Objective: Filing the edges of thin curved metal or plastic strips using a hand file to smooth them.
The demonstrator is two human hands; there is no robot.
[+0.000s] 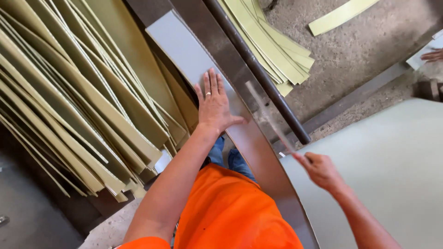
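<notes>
My left hand [213, 105] lies flat, fingers apart, on a grey strip of board [180, 46] that runs along a brown metal bed [258, 152]. A ring shows on one finger. My right hand [319, 169] is closed on a thin, blurred stick or strip [267, 115] that slants up toward the dark metal bar [258, 74]. This hand is at the near corner of a large pale green sheet [392, 166].
A thick fan of yellow-green strips [69, 101] fills the left. More strips [277, 46] lie on the concrete floor beyond the bar, one apart [339, 16]. Another person's hand [433, 55] rests on a pale sheet at the far right edge.
</notes>
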